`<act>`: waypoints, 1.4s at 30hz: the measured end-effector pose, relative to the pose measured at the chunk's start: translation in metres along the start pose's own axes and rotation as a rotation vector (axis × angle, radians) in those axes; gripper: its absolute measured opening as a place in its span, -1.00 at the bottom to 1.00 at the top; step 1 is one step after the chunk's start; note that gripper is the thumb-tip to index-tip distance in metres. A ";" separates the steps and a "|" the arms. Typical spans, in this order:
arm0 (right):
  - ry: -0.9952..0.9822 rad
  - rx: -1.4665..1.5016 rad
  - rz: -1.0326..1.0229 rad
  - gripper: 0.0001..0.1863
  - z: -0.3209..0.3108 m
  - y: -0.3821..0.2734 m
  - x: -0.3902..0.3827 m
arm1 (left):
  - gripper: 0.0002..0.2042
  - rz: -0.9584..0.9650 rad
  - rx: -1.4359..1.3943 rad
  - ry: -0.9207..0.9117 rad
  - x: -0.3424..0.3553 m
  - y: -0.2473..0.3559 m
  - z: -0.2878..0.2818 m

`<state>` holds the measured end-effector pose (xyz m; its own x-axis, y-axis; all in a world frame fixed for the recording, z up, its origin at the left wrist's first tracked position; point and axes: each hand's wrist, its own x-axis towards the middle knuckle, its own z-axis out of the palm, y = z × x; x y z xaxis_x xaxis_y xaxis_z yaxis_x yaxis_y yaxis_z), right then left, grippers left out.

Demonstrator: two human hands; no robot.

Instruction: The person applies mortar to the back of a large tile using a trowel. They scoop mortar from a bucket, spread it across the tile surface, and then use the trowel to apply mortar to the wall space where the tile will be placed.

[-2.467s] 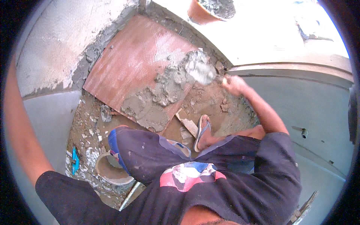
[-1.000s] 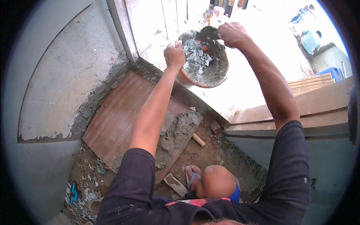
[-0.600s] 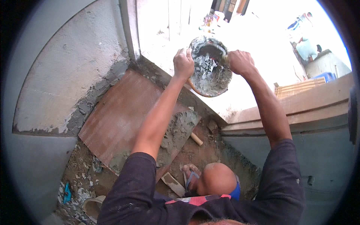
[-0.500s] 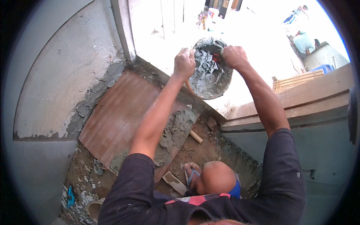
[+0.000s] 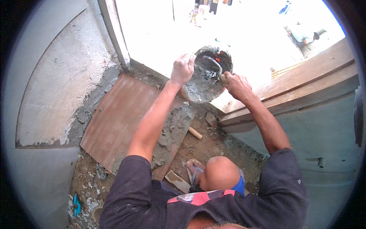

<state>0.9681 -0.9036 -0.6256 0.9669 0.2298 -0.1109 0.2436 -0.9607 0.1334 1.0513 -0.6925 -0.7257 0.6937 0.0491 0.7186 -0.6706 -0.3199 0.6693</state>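
Over the doorway sill, a round bucket (image 5: 202, 95) is tilted with its mouth facing me. Grey wet mortar (image 5: 204, 84) coats its inside, and some small orange-red spots show deep within. My left hand (image 5: 183, 68) is closed on the left side of the bucket's rim. Inside the bucket is the curved metal blade of what looks like a trowel (image 5: 214, 64). My right hand (image 5: 237, 84) is wrapped around its handle at the bucket's right edge. Below my left forearm lies a brown board (image 5: 118, 118), with a heap of mortar (image 5: 173, 128) along its right part.
A wooden handle (image 5: 195, 133) sticks out beside the board. A narrow wooden piece (image 5: 177, 182) lies near my foot, and a blue plastic object (image 5: 77, 205) rests on rubble at left. Walls and a wooden sill (image 5: 297, 82) frame the doorway. Another person (image 5: 303, 34) is outside.
My right hand has moved down and toward me from the bucket's upper right rim, and the trowel blade now shows inside. The bucket's mouth has shifted slightly left in view.
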 end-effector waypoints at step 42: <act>-0.272 1.122 0.016 -0.45 0.091 -0.055 -0.087 | -0.57 -0.410 -0.110 -0.370 0.025 -0.051 -0.066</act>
<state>0.8639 -0.8846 -0.7134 0.8878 0.3062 -0.3437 -0.1046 -0.5928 -0.7985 1.0857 -0.6126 -0.7298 0.9360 -0.1930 0.2943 -0.3363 -0.2431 0.9098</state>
